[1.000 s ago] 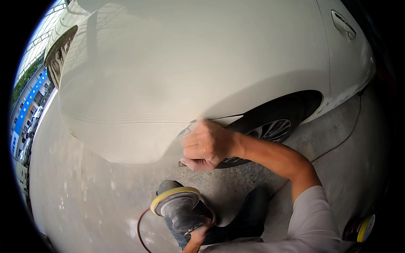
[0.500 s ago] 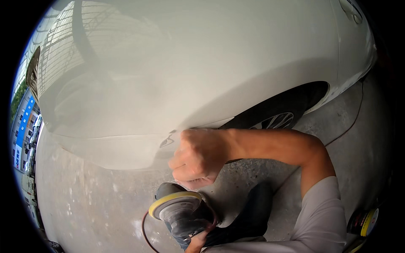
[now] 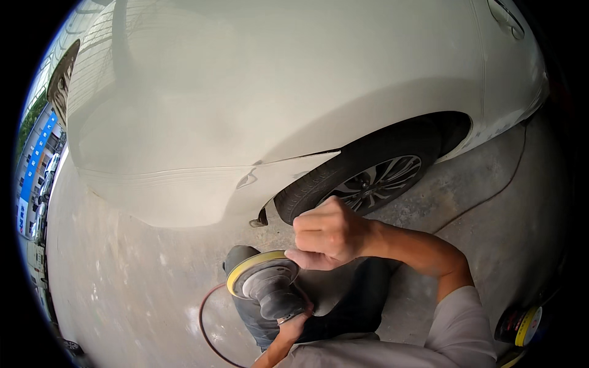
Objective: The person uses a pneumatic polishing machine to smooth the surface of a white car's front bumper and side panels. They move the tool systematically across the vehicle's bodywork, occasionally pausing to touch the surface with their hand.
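My left hand [image 3: 295, 326] grips a dusty round sander [image 3: 277, 300], whose disc tilts up and has a yellow rim [image 3: 253, 268]. A dark red hose [image 3: 202, 313] loops beside the sander. My right hand [image 3: 329, 236] is closed, knuckles up, in front of the car's wheel. Its thumb lies at or just over the disc's right edge; I cannot tell whether they touch. What the curled fingers hold, if anything, is hidden. Ahead stands a pale car body [image 3: 245, 92] with a small marked patch [image 3: 247, 178] low on the bumper, left of the wheel arch.
The spoked wheel [image 3: 368, 187] and the concrete floor [image 3: 141, 270] lie beyond my knees. A dark line [image 3: 491, 195] runs across the floor at right. A black and yellow can [image 3: 521, 325] stands at lower right. Parked cars [image 3: 40, 227] show at far left.
My right hand has moved back from the bumper, down and to the right, to the sander's disc. The sander has come up and right slightly, still in my left hand. The view has shifted.
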{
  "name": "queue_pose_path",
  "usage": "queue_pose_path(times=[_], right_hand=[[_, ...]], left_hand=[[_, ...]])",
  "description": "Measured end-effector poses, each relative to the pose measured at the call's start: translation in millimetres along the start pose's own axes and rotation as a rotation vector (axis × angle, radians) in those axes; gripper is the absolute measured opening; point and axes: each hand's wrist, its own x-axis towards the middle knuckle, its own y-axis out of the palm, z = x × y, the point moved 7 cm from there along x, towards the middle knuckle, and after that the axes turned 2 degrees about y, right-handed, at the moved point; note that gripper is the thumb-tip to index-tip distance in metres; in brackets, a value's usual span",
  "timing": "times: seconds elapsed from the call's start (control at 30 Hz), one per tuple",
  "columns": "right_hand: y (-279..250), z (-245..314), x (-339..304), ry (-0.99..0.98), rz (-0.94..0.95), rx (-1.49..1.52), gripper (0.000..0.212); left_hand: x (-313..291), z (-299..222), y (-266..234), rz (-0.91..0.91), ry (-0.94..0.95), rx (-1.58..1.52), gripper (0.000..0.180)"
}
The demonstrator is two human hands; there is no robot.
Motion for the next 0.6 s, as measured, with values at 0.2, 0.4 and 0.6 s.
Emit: queue_pose_path(times=[0.2, 0.4, 0.6], right_hand=[[31.5, 31.4, -126.2, 0.702, -0.323, 0.194, 0.043], [60.5, 39.1, -133.1, 0.906, -0.682, -0.128, 0.096], [47.3, 6.5, -112.4, 0.682, -0.790, -0.078, 0.071]], left_hand=[[39.6, -48.6, 43.2, -0.137, 0.170, -0.165, 0.017], [57.2, -89.8, 79.0, -0.088, 0.422, 0.029, 0.026], [77.4, -95.8, 61.8, 0.134, 0.367, 0.255, 0.052]])
